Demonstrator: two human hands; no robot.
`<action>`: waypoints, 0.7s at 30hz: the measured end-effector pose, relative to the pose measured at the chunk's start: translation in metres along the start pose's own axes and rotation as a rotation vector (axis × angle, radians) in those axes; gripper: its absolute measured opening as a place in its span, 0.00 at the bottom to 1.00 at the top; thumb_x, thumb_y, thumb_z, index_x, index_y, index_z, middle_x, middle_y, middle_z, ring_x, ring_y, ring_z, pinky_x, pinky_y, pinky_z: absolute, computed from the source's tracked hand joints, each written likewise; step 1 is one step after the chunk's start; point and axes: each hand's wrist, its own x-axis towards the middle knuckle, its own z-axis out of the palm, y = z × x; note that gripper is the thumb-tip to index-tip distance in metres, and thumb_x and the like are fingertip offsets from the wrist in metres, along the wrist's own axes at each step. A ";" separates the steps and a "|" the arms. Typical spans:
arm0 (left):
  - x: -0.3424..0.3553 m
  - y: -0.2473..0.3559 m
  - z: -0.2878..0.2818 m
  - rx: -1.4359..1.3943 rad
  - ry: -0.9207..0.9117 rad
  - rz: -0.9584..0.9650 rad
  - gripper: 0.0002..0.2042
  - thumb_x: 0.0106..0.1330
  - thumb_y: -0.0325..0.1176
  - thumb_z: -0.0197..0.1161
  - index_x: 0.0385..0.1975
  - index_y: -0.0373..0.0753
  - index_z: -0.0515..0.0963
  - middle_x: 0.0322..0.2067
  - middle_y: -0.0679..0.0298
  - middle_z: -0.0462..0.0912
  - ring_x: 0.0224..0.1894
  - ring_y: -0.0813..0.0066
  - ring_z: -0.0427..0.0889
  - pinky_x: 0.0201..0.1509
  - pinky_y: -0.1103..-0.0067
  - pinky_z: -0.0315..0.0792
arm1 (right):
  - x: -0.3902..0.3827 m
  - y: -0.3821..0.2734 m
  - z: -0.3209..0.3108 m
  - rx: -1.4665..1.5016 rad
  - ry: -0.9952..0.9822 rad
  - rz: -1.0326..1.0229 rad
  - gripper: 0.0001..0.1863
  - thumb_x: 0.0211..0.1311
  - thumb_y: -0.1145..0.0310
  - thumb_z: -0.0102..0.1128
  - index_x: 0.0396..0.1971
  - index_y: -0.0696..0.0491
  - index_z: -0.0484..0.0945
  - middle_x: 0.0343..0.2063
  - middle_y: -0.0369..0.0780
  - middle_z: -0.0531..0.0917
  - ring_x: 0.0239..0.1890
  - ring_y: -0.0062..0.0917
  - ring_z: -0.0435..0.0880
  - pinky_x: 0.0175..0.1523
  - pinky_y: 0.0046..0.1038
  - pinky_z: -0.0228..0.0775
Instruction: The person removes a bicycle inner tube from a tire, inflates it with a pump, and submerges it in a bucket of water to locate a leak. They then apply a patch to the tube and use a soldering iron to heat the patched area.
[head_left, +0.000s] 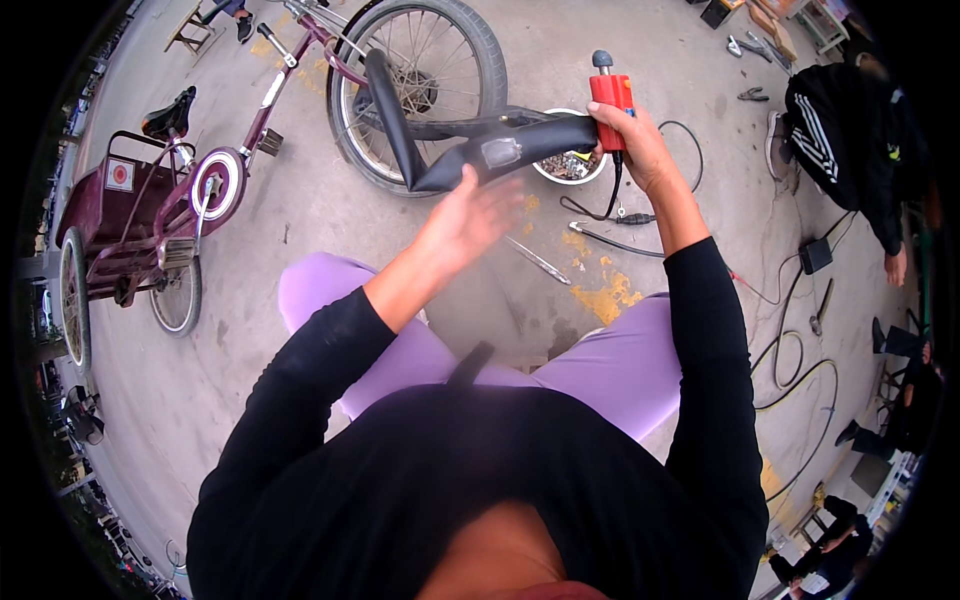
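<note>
The person sat low over the concrete floor (300, 200), knees in lilac trousers spread apart, both arms in black sleeves reaching forward. The black inner tube (470, 140) served as the middle of everything: it looped up in front of the person, one limb rising steeply, the other running level toward the right.

The right hand (630, 140) was raised at the tube's right end, forearm angled up from the elbow, wrist straight. Its fingers were clamped around a red hand tool (611, 98) with a grey knob on top, and the same grip seemed to pinch the end of the tube against the tool's body. A dark cord hung down from under that hand.

The left hand (475, 215) hovered just below the tube's middle, palm turned partly upward, fingers apart and loosely stretched, blurred in the picture. It held nothing; whether the fingertips brushed the rubber I could not tell.

Behind the tube stood a spoked wheel (425, 85), and just behind the tube's right end sat a white bowl (570, 165) of small metal bits. Far to the left of the tube was a maroon tricycle (140, 220). To the right of the tube, well apart, a second person in a black striped jacket (830, 140) bent over the ground.
</note>
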 end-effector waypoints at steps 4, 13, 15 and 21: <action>-0.013 0.009 -0.005 0.495 0.018 -0.137 0.24 0.70 0.51 0.48 0.46 0.31 0.73 0.43 0.52 0.79 0.46 0.66 0.79 0.49 0.73 0.73 | 0.002 -0.001 -0.001 -0.230 -0.162 -0.090 0.19 0.51 0.59 0.64 0.35 0.55 0.69 0.22 0.34 0.73 0.18 0.18 0.73 0.25 0.21 0.66; 0.013 0.046 0.000 1.777 -0.182 0.646 0.43 0.44 0.36 0.72 0.63 0.35 0.59 0.56 0.48 0.70 0.59 0.56 0.69 0.61 0.69 0.64 | 0.006 -0.004 -0.004 -0.473 -0.249 -0.096 0.26 0.47 0.56 0.66 0.43 0.56 0.74 0.24 0.34 0.75 0.21 0.17 0.74 0.28 0.20 0.66; 0.029 0.027 0.004 1.755 -0.281 0.671 0.39 0.45 0.32 0.73 0.60 0.33 0.62 0.53 0.50 0.73 0.57 0.58 0.72 0.61 0.71 0.64 | 0.008 -0.008 -0.005 -0.503 -0.297 -0.127 0.26 0.47 0.56 0.66 0.44 0.56 0.74 0.23 0.33 0.75 0.21 0.16 0.73 0.27 0.21 0.66; 0.041 0.017 0.012 1.424 -0.081 0.315 0.17 0.53 0.30 0.68 0.42 0.31 0.77 0.33 0.60 0.83 0.35 0.68 0.82 0.40 0.76 0.73 | 0.011 -0.001 -0.006 -0.433 -0.163 -0.172 0.21 0.49 0.58 0.66 0.37 0.56 0.73 0.23 0.33 0.75 0.22 0.16 0.73 0.28 0.20 0.66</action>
